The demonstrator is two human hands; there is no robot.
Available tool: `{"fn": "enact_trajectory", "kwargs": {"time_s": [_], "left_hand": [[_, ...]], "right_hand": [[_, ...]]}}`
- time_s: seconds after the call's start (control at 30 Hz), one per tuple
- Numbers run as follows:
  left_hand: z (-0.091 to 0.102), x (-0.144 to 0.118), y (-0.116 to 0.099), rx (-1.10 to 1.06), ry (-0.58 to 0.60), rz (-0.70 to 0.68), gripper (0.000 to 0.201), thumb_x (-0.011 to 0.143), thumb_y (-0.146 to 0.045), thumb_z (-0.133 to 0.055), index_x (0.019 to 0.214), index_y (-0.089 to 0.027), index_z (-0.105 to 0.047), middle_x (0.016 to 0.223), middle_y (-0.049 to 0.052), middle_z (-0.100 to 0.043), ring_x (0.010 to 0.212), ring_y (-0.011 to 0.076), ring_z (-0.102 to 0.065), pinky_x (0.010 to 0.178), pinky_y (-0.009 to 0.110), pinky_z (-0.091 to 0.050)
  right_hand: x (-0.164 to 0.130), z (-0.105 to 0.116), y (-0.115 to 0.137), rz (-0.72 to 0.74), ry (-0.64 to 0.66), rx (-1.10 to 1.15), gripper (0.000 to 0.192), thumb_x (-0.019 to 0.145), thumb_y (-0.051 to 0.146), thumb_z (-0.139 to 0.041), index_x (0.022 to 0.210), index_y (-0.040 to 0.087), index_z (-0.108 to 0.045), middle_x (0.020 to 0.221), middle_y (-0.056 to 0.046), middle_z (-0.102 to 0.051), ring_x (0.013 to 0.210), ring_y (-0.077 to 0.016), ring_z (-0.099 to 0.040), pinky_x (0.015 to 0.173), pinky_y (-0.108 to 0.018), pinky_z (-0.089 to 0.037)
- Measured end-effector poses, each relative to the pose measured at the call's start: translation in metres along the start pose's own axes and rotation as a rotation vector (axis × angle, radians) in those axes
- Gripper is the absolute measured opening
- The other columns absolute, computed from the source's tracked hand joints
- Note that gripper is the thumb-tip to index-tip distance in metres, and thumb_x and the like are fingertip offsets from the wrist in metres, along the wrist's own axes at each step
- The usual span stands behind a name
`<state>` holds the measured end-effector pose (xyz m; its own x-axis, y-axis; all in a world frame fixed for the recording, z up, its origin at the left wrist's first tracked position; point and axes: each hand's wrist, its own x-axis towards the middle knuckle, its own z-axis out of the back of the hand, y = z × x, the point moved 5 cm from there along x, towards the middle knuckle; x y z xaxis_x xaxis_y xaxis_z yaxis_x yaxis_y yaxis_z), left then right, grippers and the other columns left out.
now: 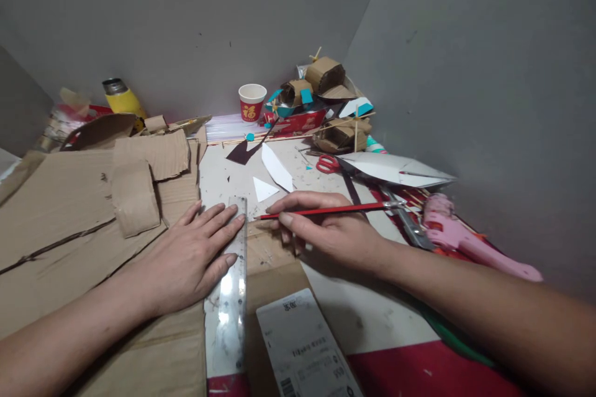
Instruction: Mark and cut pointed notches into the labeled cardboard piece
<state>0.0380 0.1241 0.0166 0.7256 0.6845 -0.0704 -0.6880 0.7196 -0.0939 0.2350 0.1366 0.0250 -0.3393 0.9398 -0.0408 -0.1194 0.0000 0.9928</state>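
My left hand (198,260) lies flat with fingers spread, its fingertips pressing on a clear plastic ruler (233,316). The ruler runs lengthwise along the left edge of a brown cardboard piece (274,270) that bears a white printed label (302,344). My right hand (321,229) is closed around a red pencil (326,209). The pencil lies nearly level, its tip pointing left, close to the ruler's far end. Whether the tip touches the cardboard I cannot tell. Just beyond the right hand are white paper cutouts (277,167).
Large cardboard sheets (60,198) cover the left side. A paper cup (252,103), a yellow bottle (123,99) and cardboard models (326,77) stand along the back wall. Red-handled scissors (328,164), a white boat-shaped piece (400,169) and a pink glue gun (465,239) lie at right.
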Motion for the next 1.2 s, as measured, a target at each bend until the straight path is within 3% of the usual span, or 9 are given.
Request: {"fn": "enact_trajectory", "kwargs": {"time_s": [0.27, 0.4, 0.53, 0.63, 1.2], "left_hand": [[0.001, 0.002, -0.001, -0.006, -0.011, -0.003, 0.057, 0.101, -0.045, -0.034, 0.153, -0.021, -0.033, 0.159, 0.011, -0.034, 0.144, 0.032, -0.035, 0.117, 0.058, -0.023], [0.0, 0.002, 0.0, 0.005, -0.025, -0.002, 0.058, 0.101, -0.045, -0.034, 0.152, -0.02, -0.035, 0.159, 0.012, -0.035, 0.143, 0.0325, -0.035, 0.117, 0.058, -0.023], [-0.002, 0.002, 0.0, 0.022, -0.031, 0.001, 0.058, 0.1, -0.046, -0.032, 0.152, -0.018, -0.036, 0.158, 0.014, -0.036, 0.143, 0.0328, -0.036, 0.117, 0.058, -0.023], [-0.001, 0.002, -0.001, 0.017, -0.035, 0.002, 0.059, 0.1, -0.046, -0.033, 0.151, -0.018, -0.037, 0.157, 0.014, -0.037, 0.142, 0.0334, -0.037, 0.117, 0.057, -0.023], [-0.002, 0.005, -0.001, 0.02, -0.032, 0.013, 0.059, 0.099, -0.047, -0.035, 0.151, -0.019, -0.039, 0.157, 0.013, -0.038, 0.142, 0.0337, -0.038, 0.117, 0.058, -0.024]], "right_hand": [[0.01, 0.004, 0.008, -0.15, -0.055, 0.11, 0.012, 0.084, 0.026, -0.064, 0.086, 0.014, -0.064, 0.072, -0.003, -0.067, 0.054, -0.0104, -0.06, 0.046, -0.021, -0.053], [0.007, -0.002, 0.012, -0.145, -0.102, 0.121, 0.01, 0.082, 0.025, -0.066, 0.082, 0.015, -0.062, 0.07, -0.001, -0.066, 0.054, -0.0104, -0.061, 0.047, -0.022, -0.053], [0.002, -0.017, -0.006, -0.102, -0.18, 0.18, 0.013, 0.081, 0.029, -0.066, 0.082, 0.017, -0.06, 0.069, 0.001, -0.064, 0.053, -0.0091, -0.058, 0.044, -0.019, -0.047], [0.003, -0.024, -0.018, -0.094, -0.204, 0.153, 0.016, 0.081, 0.031, -0.066, 0.081, 0.017, -0.058, 0.07, 0.001, -0.063, 0.056, -0.0094, -0.058, 0.046, -0.019, -0.049], [0.004, -0.028, -0.02, -0.112, -0.19, 0.05, 0.016, 0.081, 0.032, -0.062, 0.077, 0.019, -0.053, 0.068, 0.002, -0.062, 0.055, -0.0091, -0.056, 0.046, -0.019, -0.047]]}}
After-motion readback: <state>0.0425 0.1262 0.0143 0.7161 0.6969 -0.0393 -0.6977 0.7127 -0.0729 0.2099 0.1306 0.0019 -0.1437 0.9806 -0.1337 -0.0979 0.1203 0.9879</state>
